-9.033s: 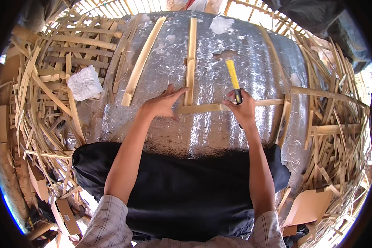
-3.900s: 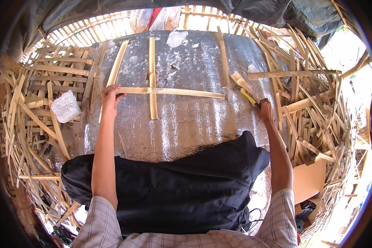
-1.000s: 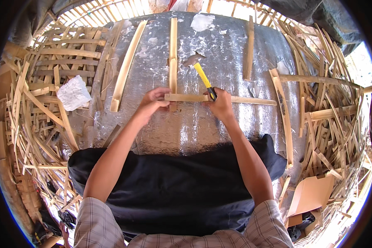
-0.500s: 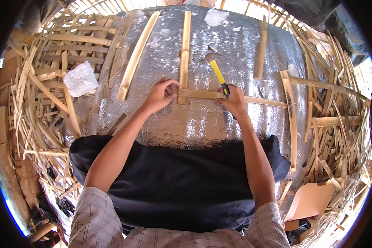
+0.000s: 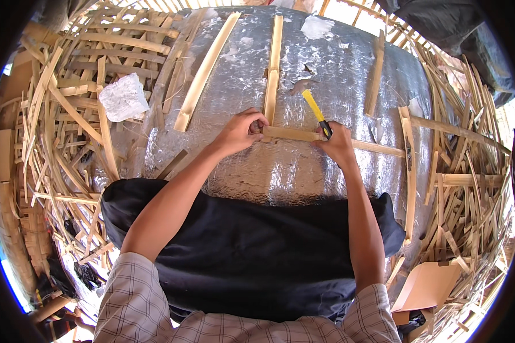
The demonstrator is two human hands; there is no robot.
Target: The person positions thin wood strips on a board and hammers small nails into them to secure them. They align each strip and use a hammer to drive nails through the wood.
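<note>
My right hand [image 5: 339, 142] is closed around the black grip of a claw hammer [image 5: 311, 104] with a yellow handle. The hammer's head points away from me, over the silver foil sheet [image 5: 234, 177]. That hand's thumb side touches a short crosswise bamboo strip [image 5: 294, 134]. My left hand [image 5: 243, 132] is closed, its fingertips pinched at the strip's left end, where it meets the lower end of a long lengthwise bamboo strip [image 5: 273, 74]. What sits between those fingertips is too small to make out.
More bamboo strips lie on the foil, one on the left [image 5: 207, 71] and one on the right [image 5: 375, 74]. A white foam block [image 5: 123, 97] rests on woven bamboo at left. Loose bamboo pieces [image 5: 458, 217] pile up at right, near an open cardboard box [image 5: 426, 286].
The whole view has shifted, so the scene sits farther right. My left fingers have drawn together and now cover the lower end of the lengthwise strip. The hammer stays in my right hand.
</note>
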